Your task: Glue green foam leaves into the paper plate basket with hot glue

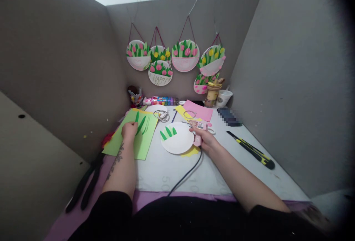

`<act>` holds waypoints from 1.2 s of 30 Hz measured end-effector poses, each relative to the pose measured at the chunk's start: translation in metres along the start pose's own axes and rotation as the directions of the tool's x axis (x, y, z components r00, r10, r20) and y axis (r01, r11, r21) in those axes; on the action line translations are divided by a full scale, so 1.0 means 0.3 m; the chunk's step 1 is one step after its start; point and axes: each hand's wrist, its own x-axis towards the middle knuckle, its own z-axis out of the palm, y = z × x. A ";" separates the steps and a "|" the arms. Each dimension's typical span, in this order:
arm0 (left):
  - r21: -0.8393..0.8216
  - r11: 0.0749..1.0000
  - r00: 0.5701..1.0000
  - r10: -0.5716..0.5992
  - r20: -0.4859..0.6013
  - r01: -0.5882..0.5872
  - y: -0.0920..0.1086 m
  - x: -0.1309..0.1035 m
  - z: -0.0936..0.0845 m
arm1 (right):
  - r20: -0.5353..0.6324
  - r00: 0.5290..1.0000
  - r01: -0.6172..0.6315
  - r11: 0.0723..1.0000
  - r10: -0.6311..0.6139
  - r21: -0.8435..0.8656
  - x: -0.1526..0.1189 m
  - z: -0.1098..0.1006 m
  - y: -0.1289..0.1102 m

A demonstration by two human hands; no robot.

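Observation:
My left hand is closed at the fingertips over the light green paper, pinching the edge of a dark green paper leaf. Another dark green leaf lies just right of it. My right hand is wrapped round a pink glue gun, whose dark cord runs down toward me. Its fingers are beside the right edge of a white paper plate. Several green leaves are on the plate's upper left part.
A black and yellow cutter lies at the right, below a blurred dark object. Large black-handled scissors are at the left. Pink paper and cups sit at the back, below hanging decorated plates.

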 end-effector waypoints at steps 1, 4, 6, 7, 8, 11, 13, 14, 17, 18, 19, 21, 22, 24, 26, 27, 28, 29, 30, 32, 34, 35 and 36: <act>-0.024 1.000 1.000 0.006 -0.017 -0.007 -0.001 0.001 -0.004 | 0.004 1.000 0.004 1.000 -0.004 0.002 0.001 0.000 0.000; -0.100 0.995 0.997 0.008 -0.080 -0.016 -0.006 0.006 -0.007 | 0.009 1.000 0.007 1.000 -0.007 -0.008 0.004 -0.003 0.002; -0.224 0.974 0.991 -0.015 -0.133 -0.015 -0.007 0.011 -0.002 | -0.007 1.000 0.002 1.000 -0.002 -0.028 0.008 -0.006 0.004; -0.291 0.956 0.988 -0.027 -0.154 -0.019 -0.007 0.013 0.003 | -0.018 1.000 0.000 0.999 -0.001 -0.040 0.010 -0.008 0.005; -0.349 0.937 0.985 -0.038 -0.169 -0.024 -0.006 0.014 0.007 | -0.026 1.000 -0.003 0.999 0.001 -0.053 0.012 -0.011 0.007; -0.413 0.910 0.984 -0.047 -0.174 -0.030 0.000 0.012 0.018 | -0.030 1.000 0.000 0.997 -0.003 -0.082 0.018 -0.018 0.011; -0.428 0.904 0.984 -0.059 -0.168 -0.019 0.005 0.009 0.021 | -0.022 1.000 0.008 0.996 -0.011 -0.093 0.023 -0.024 0.016; -0.435 0.900 0.984 -0.071 -0.166 -0.008 0.007 0.007 0.022 | -0.021 1.000 0.016 0.995 -0.018 -0.098 0.026 -0.026 0.019; -0.443 0.896 0.981 -0.114 -0.160 0.032 0.017 0.004 0.020 | -0.012 0.999 0.039 0.994 -0.040 -0.103 0.033 -0.032 0.029; -0.450 0.892 0.981 -0.121 -0.155 0.039 0.021 0.002 0.019 | -0.010 0.999 0.043 0.994 -0.045 -0.102 0.036 -0.034 0.031; -0.464 0.885 0.981 -0.123 -0.149 0.041 0.026 0.001 0.018 | -0.012 0.999 0.045 0.994 -0.046 -0.102 0.038 -0.034 0.033; -0.499 0.866 0.984 -0.112 -0.135 0.030 0.037 -0.004 0.015 | -0.028 0.998 0.044 0.994 -0.047 -0.102 0.040 -0.033 0.032; -0.510 0.860 0.986 -0.101 -0.130 0.021 0.042 -0.007 0.014 | -0.041 0.998 0.047 0.994 -0.051 -0.103 0.039 -0.032 0.031; -0.511 0.860 0.989 -0.076 -0.126 0.001 0.050 -0.014 0.012 | -0.064 0.996 0.055 0.993 -0.062 -0.104 0.037 -0.028 0.026; -0.506 0.863 0.992 -0.054 -0.117 -0.013 0.056 -0.021 0.011 | -0.080 0.994 0.064 0.993 -0.072 -0.104 0.034 -0.023 0.021; -0.508 0.861 0.993 -0.049 -0.110 -0.013 0.057 -0.025 0.011 | -0.086 0.994 0.064 0.992 -0.074 -0.106 0.032 -0.021 0.020; -0.512 0.859 0.994 -0.048 -0.099 -0.010 0.059 -0.028 0.010 | -0.089 0.993 0.063 0.992 -0.073 -0.108 0.031 -0.020 0.019; -0.517 0.856 0.995 -0.047 -0.092 -0.008 0.059 -0.030 0.009 | -0.090 0.993 0.062 0.992 -0.072 -0.110 0.031 -0.019 0.019; -0.525 0.851 0.995 -0.046 -0.091 -0.009 0.059 -0.031 0.008 | -0.089 0.993 0.065 0.992 -0.075 -0.111 0.030 -0.019 0.019; -0.547 0.837 0.992 -0.054 -0.115 -0.018 0.054 -0.027 0.002 | -0.088 0.993 0.070 0.991 -0.080 -0.113 0.031 -0.019 0.021; -0.572 0.820 0.984 -0.092 -0.151 -0.011 0.043 -0.014 -0.005 | -0.087 0.993 0.074 0.990 -0.084 -0.118 0.032 -0.020 0.023; -0.576 0.817 0.979 -0.120 -0.164 0.004 0.034 -0.006 -0.009 | -0.086 0.993 0.073 0.990 -0.084 -0.120 0.033 -0.021 0.023; -0.571 0.821 0.975 -0.145 -0.171 0.022 0.022 0.004 -0.013 | -0.084 0.993 0.073 0.990 -0.083 -0.120 0.033 -0.022 0.024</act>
